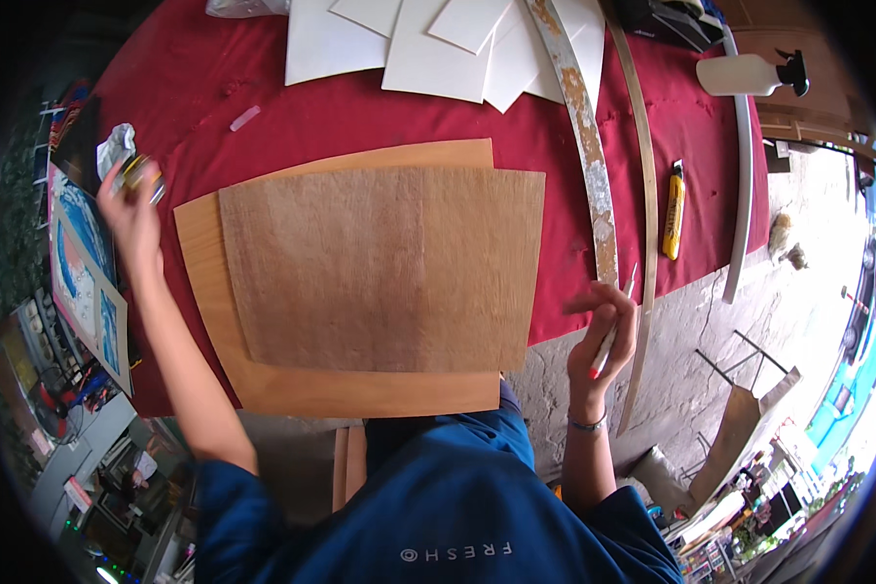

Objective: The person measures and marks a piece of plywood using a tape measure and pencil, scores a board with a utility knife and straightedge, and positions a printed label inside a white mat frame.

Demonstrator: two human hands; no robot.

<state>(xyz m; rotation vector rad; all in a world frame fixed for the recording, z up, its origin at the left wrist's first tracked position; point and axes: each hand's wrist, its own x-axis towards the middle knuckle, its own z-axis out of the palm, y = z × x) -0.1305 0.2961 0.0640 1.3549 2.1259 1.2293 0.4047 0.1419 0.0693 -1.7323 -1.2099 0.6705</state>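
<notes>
My left hand [134,219], raised over the far left of the table, has its fingers closed round a small yellow, black and silver tape measure [144,179], partly blurred. A crumpled silvery wrapper [116,146] lies close behind it. Between my thumb and fingers, my right hand [608,336] holds a slim white pen [605,348] with a red end, at the table's near right edge. Between my hands, a brown wood-grain sheet [380,273] rests on a larger light-brown sheet [360,392], which overhangs the table edge towards me.
White boards [438,58] overlap at the far side of the red cloth [341,117]. A worn metal strip [584,127], a narrow strip [642,156], a yellow box cutter [674,209] and a spray bottle [740,75] lie right. Framed pictures [88,263] stand left.
</notes>
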